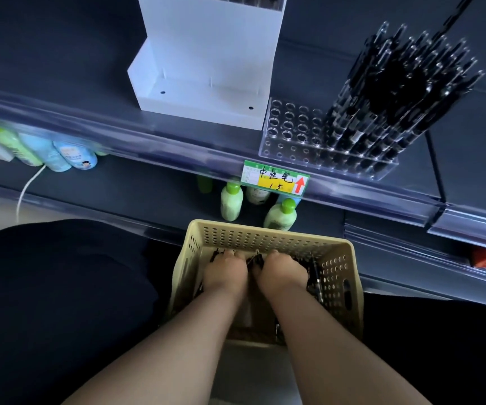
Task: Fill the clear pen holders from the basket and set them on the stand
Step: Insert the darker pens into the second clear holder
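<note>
Gathering step, by the look of it. Left hand (pixel 226 271) and right hand (pixel 284 271) side by side, almost touching, sunk among the black pens (pixel 313 276) in the beige basket (pixel 265 229); fingers hidden, so cannot tell whether gripping any. Clear pen holder (pixel 291 133) on the shelf (pixel 90 112), half filled, just beside the white stand (pixel 206 92). Next, probably: lifting a bundle and feeding the empty left holes.

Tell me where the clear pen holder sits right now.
Head view, right of centre: the clear pen holder stands on the shelf, just right of the white stand.
</note>
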{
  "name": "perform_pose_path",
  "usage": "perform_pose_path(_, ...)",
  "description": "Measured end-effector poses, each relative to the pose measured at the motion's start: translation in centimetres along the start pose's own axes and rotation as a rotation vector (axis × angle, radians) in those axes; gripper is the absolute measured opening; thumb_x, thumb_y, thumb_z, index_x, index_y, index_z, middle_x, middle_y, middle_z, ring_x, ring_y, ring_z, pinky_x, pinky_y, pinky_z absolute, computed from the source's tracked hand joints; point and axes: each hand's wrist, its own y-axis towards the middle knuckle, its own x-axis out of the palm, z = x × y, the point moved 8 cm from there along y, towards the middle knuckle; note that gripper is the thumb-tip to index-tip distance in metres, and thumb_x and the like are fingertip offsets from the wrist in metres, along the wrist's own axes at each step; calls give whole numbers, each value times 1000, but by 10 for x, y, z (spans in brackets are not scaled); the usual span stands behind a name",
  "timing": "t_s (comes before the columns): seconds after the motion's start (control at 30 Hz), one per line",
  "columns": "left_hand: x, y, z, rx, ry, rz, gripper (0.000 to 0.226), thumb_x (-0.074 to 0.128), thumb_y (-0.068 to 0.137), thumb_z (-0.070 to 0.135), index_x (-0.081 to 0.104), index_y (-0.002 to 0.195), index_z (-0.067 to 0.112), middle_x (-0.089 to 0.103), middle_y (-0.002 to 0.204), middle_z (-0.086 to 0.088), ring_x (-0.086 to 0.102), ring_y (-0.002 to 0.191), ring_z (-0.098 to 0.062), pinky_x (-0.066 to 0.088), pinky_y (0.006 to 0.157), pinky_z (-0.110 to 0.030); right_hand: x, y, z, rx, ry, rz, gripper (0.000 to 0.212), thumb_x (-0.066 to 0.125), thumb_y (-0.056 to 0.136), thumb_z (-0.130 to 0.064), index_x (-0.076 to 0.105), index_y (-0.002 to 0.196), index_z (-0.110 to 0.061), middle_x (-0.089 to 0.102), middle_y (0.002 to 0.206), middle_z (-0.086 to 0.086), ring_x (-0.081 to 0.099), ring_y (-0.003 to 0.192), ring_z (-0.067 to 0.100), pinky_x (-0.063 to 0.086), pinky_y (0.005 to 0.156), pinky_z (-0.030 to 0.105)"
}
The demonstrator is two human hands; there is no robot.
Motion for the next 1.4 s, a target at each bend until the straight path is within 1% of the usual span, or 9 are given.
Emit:
perform_pose_path(0.2, -30, -16, -5, 8, -401, 222, 27, 54, 91, 32, 58, 111, 14, 63, 113, -6, 58, 106, -25, 43, 84, -30, -19, -18, -1, -86, 248, 79, 36, 48, 88, -44, 52, 108, -15, 56, 114, 7, 56, 105, 27, 42, 74, 31)
perform_pose_path(0.43, -85, -55, 2, 84, -767, 471, 18, 65, 85, 22, 65, 100, 12, 68, 99, -5, 62, 94, -20, 42, 79, -22, -68, -57, 1, -188, 531, 284, 31, 54, 88, -35, 52, 111, -13, 63, 101, 9, 59, 94, 27, 46, 73, 31)
perform_pose_path(0.57, -112, -79, 8, 162, -820, 513, 21, 66, 85, 24, 65, 104, 15, 70, 98, 1, 63, 92, -14, 38, 75, -13, -97, -84, 3, -253, 588, 390, 40, 52, 90, -33, 44, 128, -21, 66, 101, 5, 62, 88, 23, 51, 71, 33)
perform_pose_path(0.8, -137, -123, 16, 274, -855, 534, 23, 64, 86, 22, 64, 109, 18, 68, 100, 5, 62, 95, -12, 47, 85, -23, -121, -121, 6, -310, 693, 446, 39, 52, 90, -28, 44, 128, -19, 64, 106, 5, 62, 88, 19, 52, 78, 34)
perform_pose_path(0.87, -145, -131, 17, 299, -842, 561, 24, 64, 86, 22, 64, 110, 18, 65, 96, 9, 62, 94, -11, 44, 81, -18, -128, -127, 8, -324, 704, 468, 38, 51, 91, -28, 45, 128, -20, 63, 108, 3, 61, 84, 13, 49, 73, 22)
perform_pose_path(0.97, -160, -140, 18, 333, -802, 611, 23, 63, 87, 25, 63, 110, 20, 62, 93, 14, 61, 88, -6, 37, 71, -2, -146, -135, 15, -331, 762, 520, 29, 51, 92, -25, 50, 121, -20, 63, 97, -5, 57, 71, 1, 38, 55, 5)
perform_pose_path(1.13, -191, -142, 19, 386, -912, 672, 25, 64, 87, 20, 63, 111, 15, 65, 96, 11, 62, 86, -4, 46, 77, -12, -197, -146, 32, -368, 932, 669, 11, 55, 90, -18, 54, 96, -28, 59, 73, -15, 56, 63, -8, 40, 54, 4)
perform_pose_path(1.23, -213, -139, 24, 446, -978, 681, 20, 63, 86, 19, 64, 107, 21, 64, 93, 20, 61, 87, 5, 48, 76, -6, -239, -155, 34, -465, 966, 766, 26, 58, 88, -15, 49, 82, -39, 59, 72, -15, 55, 62, -9, 40, 55, 2)
perform_pose_path(1.4, -265, -127, 33, 544, -1034, 716, 19, 63, 85, 23, 60, 100, 33, 64, 92, 23, 60, 87, 11, 43, 74, 0, -319, -159, 34, -623, 975, 945, 32, 62, 85, -13, 50, 89, -41, 57, 73, -19, 55, 64, -7, 40, 60, 4)
